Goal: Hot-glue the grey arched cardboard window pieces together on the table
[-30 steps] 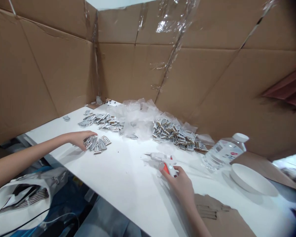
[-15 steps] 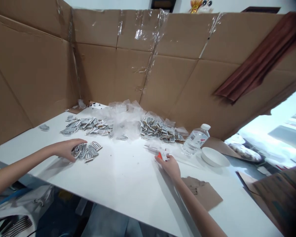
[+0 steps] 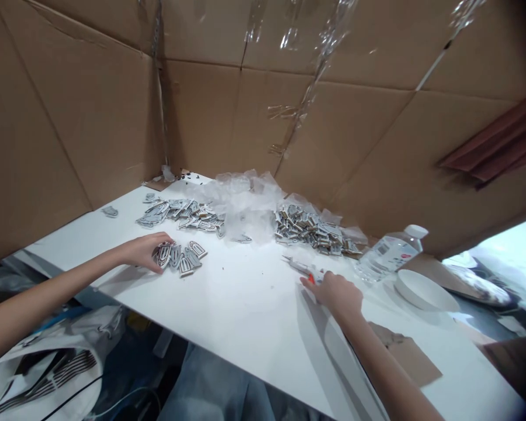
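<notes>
Bright overall; glare on tape point(image 3: 333, 35); R side blown out, 1 corner dark, blurry.

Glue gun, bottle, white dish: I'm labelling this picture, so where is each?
Glue gun point(image 3: 304, 268): head camera view, on its barrel.
Bottle point(image 3: 393, 250): head camera view, on its label.
White dish point(image 3: 425, 289): head camera view, near its middle.

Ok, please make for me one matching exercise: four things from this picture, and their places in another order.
1. Glue gun
2. Bottle
3. Clear plastic
4. Left hand

A. Beside the white bowl
B. At the small group of grey pieces
C. In the right hand
D. Heaped between the two large piles

Pairs: 1-C, 2-A, 3-D, 4-B
</notes>
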`<state>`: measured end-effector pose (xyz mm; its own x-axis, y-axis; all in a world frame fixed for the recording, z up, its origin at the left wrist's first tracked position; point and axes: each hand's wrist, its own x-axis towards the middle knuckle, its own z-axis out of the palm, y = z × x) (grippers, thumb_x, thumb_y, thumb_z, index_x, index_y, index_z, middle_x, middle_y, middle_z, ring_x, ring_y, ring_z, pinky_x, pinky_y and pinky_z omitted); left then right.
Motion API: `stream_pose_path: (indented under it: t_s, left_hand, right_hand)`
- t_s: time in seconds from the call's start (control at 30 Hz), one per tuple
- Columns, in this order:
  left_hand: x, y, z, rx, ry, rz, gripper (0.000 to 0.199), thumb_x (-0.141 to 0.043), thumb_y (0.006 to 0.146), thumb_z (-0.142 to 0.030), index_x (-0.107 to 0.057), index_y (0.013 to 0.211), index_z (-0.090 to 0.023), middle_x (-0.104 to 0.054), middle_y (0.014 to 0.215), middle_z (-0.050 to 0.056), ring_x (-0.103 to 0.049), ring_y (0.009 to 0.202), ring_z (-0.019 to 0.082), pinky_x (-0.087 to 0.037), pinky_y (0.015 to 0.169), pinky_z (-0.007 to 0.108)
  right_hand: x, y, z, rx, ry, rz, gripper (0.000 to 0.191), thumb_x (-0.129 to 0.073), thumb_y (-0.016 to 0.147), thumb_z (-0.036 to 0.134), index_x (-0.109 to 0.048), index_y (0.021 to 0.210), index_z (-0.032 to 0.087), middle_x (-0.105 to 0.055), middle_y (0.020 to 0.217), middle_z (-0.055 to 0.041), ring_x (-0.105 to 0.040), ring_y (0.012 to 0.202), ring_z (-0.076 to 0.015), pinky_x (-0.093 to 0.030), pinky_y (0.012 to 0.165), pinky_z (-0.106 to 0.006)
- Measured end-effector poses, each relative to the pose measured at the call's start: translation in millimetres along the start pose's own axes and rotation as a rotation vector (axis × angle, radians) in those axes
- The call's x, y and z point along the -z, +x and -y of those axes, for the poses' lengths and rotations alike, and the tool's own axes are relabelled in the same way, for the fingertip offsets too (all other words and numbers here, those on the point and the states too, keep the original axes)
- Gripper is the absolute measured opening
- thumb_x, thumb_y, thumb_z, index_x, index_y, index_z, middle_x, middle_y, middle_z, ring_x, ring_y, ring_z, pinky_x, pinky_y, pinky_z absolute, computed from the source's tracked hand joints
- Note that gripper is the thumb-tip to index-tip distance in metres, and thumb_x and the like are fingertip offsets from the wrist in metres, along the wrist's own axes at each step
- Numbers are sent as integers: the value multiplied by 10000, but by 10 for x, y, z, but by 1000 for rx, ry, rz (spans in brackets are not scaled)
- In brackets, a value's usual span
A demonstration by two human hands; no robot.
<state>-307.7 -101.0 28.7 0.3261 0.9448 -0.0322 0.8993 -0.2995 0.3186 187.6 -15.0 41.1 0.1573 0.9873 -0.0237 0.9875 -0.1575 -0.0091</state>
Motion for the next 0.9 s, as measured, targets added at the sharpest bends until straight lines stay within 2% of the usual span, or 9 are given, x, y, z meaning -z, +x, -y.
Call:
stream_pose_path:
  t_s: [0.1,0.13,0.2,0.33,0.47,0.57,0.7,0.8,0.9]
  left_hand:
    - [37,-46,-57,14,-44,-36,721,-709,660,-489,-494,1263,-158,-539,1293,123,-518,1178,303,-418,995,355]
    - [47,-62,-91,13,-64,-39,725,-714,660,-499,-491,1264,-165,-537,1292,121,-517,1177,302,-420,992,356]
    - [63,-91,-189,0,-117,-32,738,-725,661,-510,-484,1277,-182,-528,1303,114,-515,1178,299,-428,984,352]
    - [78,-156,-511,-67,-239,-5,806,-754,659,-505,-459,1355,-224,-489,1369,100,-483,1228,310,-406,1023,363]
    - [35,-193,-864,-93,-462,143,691,-702,735,-543,-492,1359,-335,-521,1351,58,-511,1194,302,-441,984,379]
    - [-73,-133,-1039,22,-904,269,535,-521,851,-615,-587,1243,-258,-587,1230,101,-634,964,236,-527,839,361]
    - [-271,85,-1140,298,-1357,458,727,-424,781,-784,-596,1115,-162,-655,887,89,-675,678,196,-548,644,330]
    - [-390,285,-1189,402,-1381,510,799,-409,730,-834,-573,1090,-139,-682,813,102,-687,635,202,-535,601,302]
    - [-464,457,-1245,437,-1289,482,729,-470,742,-781,-542,1073,-136,-699,814,119,-690,607,200,-532,575,294]
  right_hand:
    - [143,-110,414,167,-23,-56,538,-483,835,579,-577,1092,115,-635,1048,-216,-617,979,-361,-453,771,-443]
    - [165,-151,600,332,11,-42,501,-496,847,506,-558,1136,100,-628,1070,-223,-616,975,-357,-450,770,-442]
    - [167,-219,1016,571,61,3,482,-555,826,410,-507,1248,182,-601,1202,-142,-600,1042,-277,-446,818,-359]
    - [65,-230,1860,989,107,120,688,-648,731,244,-413,1377,259,-504,1364,-68,-535,1171,-217,-432,874,-274]
    - [-49,-108,2478,1238,83,243,931,-774,565,217,-392,1411,283,-446,1421,-60,-527,1182,-251,-459,842,-281]
    - [-105,-25,2719,1319,73,309,865,-787,538,233,-486,1346,297,-452,1417,-43,-524,1188,-255,-459,851,-274]
    - [-155,14,2809,1298,105,345,624,-762,575,245,-615,1181,261,-502,1334,-60,-577,1084,-247,-466,810,-273]
    - [-177,23,2774,1210,173,356,521,-753,577,216,-646,1087,217,-534,1236,-89,-602,988,-244,-469,788,-293]
    - [-164,54,2643,1093,291,366,465,-747,555,165,-648,1008,186,-556,1143,-86,-594,987,-240,-470,805,-297]
